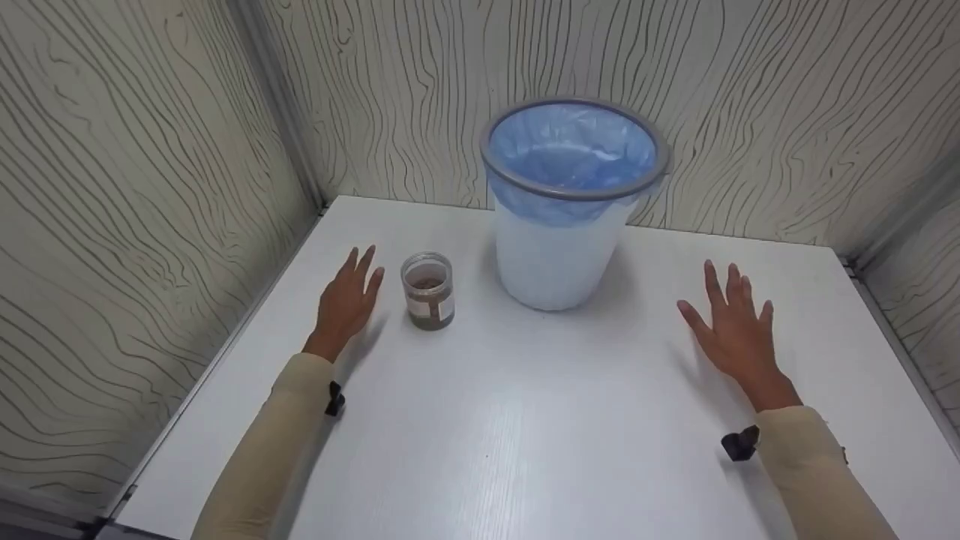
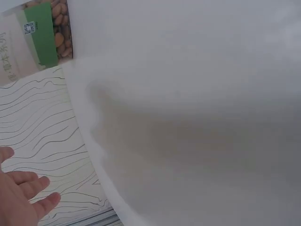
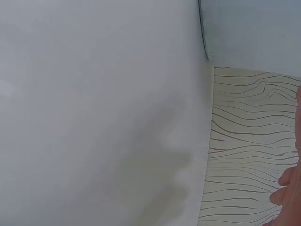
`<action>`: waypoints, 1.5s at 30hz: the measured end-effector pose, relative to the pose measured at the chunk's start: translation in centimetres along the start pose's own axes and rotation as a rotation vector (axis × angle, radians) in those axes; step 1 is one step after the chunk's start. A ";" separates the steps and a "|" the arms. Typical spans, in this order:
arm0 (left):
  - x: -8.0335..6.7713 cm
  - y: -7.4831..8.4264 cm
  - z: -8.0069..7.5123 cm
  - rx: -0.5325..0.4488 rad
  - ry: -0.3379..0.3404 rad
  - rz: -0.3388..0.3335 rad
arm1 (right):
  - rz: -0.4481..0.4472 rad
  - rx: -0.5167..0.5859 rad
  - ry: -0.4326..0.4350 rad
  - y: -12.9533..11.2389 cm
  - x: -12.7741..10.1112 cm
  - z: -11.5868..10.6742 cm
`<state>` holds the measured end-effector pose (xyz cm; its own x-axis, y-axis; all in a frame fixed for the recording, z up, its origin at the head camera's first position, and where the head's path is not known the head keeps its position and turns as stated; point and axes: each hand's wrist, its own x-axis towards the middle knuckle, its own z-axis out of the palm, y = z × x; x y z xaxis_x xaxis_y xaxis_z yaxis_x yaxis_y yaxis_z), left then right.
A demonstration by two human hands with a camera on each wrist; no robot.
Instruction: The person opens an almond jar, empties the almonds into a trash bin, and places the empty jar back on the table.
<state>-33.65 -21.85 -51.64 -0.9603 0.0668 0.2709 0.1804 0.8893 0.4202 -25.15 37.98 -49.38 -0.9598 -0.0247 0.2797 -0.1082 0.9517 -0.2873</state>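
White table (image 1: 525, 450), wavy-line walls. Left hand (image 1: 346, 300) flat, fingers spread, just left of jar (image 1: 428, 291); right hand (image 1: 733, 330) likewise empty, right of bin (image 1: 564, 202). Jar contents unclear, maybe grains.

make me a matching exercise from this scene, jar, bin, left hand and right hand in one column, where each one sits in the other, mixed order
Things:
1. jar
2. bin
3. left hand
4. right hand

Places or states:
A. open, fingers spread, to the right of the bin
B. lined with a blue bag, at the back of the table
C. open, just left of the jar, not touching it
D. lidless, between a hand and the bin

Pairs: 1-D, 2-B, 3-C, 4-A
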 end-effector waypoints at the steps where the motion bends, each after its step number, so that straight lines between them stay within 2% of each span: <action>1: -0.2 0.1 0.1 -0.038 -0.015 -0.019 | 0.002 0.005 0.001 0.0 -0.1 0.0; 5: -0.7 0.5 0.4 -0.166 -0.051 -0.081 | 0.013 0.027 0.005 -0.3 -0.3 0.2; 8: -1.0 0.7 0.5 -0.239 -0.053 -0.097 | 0.015 0.040 0.010 -0.4 -0.5 0.3; 14: -1.2 1.0 0.9 -0.353 -0.039 -0.056 | 0.016 0.088 0.007 -0.9 -0.7 0.4; 18: -1.3 1.0 1.2 -0.429 -0.055 -0.025 | 0.019 0.143 0.001 -1.2 -0.8 0.4; 25: -1.5 1.4 1.7 -0.503 -0.109 0.006 | 0.026 0.229 -0.018 -1.9 -1.0 0.4; 37: -1.4 1.9 2.2 -0.602 -0.233 -0.030 | 0.045 0.282 -0.042 -2.5 -1.3 0.6; 45: -1.3 2.4 2.9 -0.686 -0.255 -0.025 | 0.028 0.313 -0.027 -2.4 -1.4 0.9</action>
<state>-32.55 -18.53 -53.47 -0.9705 0.2277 0.0793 0.1703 0.4141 0.8941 -23.74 35.40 -49.94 -0.9696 -0.0114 0.2443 -0.1516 0.8120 -0.5636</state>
